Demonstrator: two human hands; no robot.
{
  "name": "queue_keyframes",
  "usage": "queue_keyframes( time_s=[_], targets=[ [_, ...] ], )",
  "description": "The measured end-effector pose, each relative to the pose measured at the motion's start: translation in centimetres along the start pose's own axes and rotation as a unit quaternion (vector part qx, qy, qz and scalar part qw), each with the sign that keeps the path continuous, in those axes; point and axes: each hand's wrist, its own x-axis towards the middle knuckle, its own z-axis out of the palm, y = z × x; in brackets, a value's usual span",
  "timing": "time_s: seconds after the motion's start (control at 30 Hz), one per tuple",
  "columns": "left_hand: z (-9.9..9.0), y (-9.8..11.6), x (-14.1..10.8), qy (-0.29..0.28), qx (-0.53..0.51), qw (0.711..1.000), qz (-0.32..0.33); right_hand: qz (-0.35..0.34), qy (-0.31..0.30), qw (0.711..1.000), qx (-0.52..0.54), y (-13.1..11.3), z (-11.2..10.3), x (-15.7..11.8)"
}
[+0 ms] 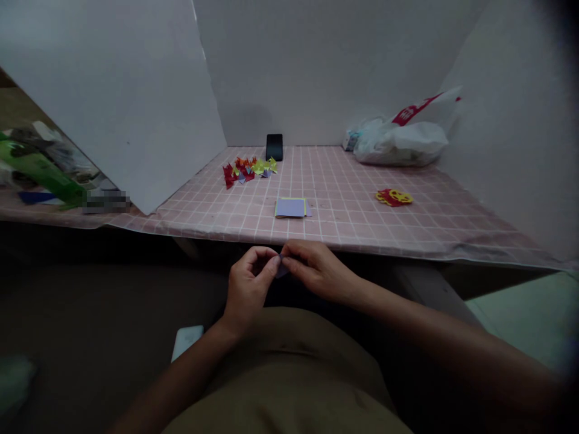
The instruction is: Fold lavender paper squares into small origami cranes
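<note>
Between my two hands is a small folded piece of purple paper (283, 269), held just below the table's front edge. My left hand (253, 274) pinches its left side between thumb and forefinger. My right hand (314, 268) pinches it from the right, and the fingertips of both hands almost meet. Much of the paper is hidden behind the fingers. On the table beyond lies a stack of square paper sheets (290, 208), purple on top with yellow edges showing. Farther back to the left stands a cluster of small folded paper figures (246, 169) in red, orange, yellow and purple.
A pink checked cloth (335, 181) covers the table. A dark phone-like object (274, 147) leans at the back wall. Red and yellow paper cut-outs (394, 197) lie right, before a white plastic bag (402, 141). A white panel (136, 90) stands left; a white object (187, 342) lies below.
</note>
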Motion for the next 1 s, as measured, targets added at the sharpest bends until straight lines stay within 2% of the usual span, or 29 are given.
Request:
queue_keyframes(
  time_s=[0.1, 0.3, 0.5, 0.6, 0.67, 0.83, 1.0],
  targets=[
    [-0.1, 0.0, -0.1, 0.006, -0.004, 1.0, 0.002, 0.0, 0.003, 1.0, -0.012, -0.2, -0.1, 0.0],
    [-0.2, 0.0, -0.2, -0.005, -0.011, 1.0, 0.01, -0.02, 0.045, 0.999, 0.006, -0.5, 0.0, -0.2],
    [-0.1, -0.3, -0.3, -0.002, -0.032, 0.999, 0.009, -0.043, 0.047, 0.998, 0.022, -0.4, 0.0, -0.2],
    [-0.4, -0.1, -0.2, -0.008, -0.044, 0.999, 0.009, -0.044, 0.026, 0.998, 0.025, -0.6, -0.4, -0.2],
    [-0.8, 0.2, 0.0, -0.03, -0.045, 0.999, 0.002, -0.049, 0.005, 0.998, 0.026, -0.8, -0.8, -0.2],
    [-1.6, 1.0, 0.7, -0.133, -0.08, 0.987, -0.048, -0.042, -0.059, 0.994, 0.086, -1.3, -1.3, -0.3],
    [-2.0, 1.2, 0.9, -0.171, -0.096, 0.979, -0.058, -0.002, -0.103, 0.981, 0.167, -1.2, -1.4, -0.3]
  ],
)
